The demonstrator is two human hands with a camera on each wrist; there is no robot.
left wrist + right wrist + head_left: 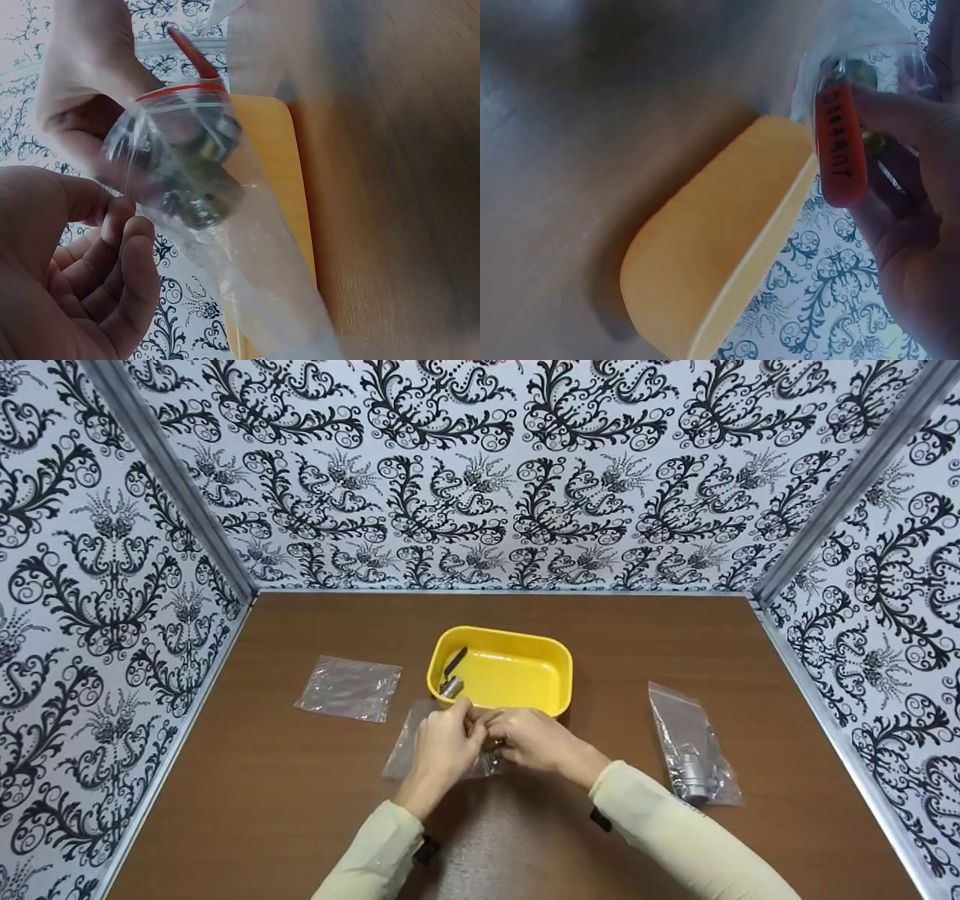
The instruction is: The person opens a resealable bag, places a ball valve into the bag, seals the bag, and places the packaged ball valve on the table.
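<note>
Both hands meet just in front of the yellow tray [568, 682]. My left hand [82, 262] pinches the edge of a clear zip bag [262, 262] with a red stripe at its mouth. My right hand [922, 195] holds a brass-coloured ball valve [206, 187] with a red lever handle [841, 146]. The valve's body is inside the mouth of the bag, while the lever sticks out past the red stripe. Dark lettering shows on the lever in the right wrist view. In the head view the fingers hide most of the valve.
Inside the tray, at its left end, lies a small metal valve [451, 687] with a dark blue lever. A flat clear bag [351, 690] lies to the left on the brown table [247, 780]. On the right, another zip bag [679, 716] contains a grey metal fitting [694, 781]. Patterned walls surround the table.
</note>
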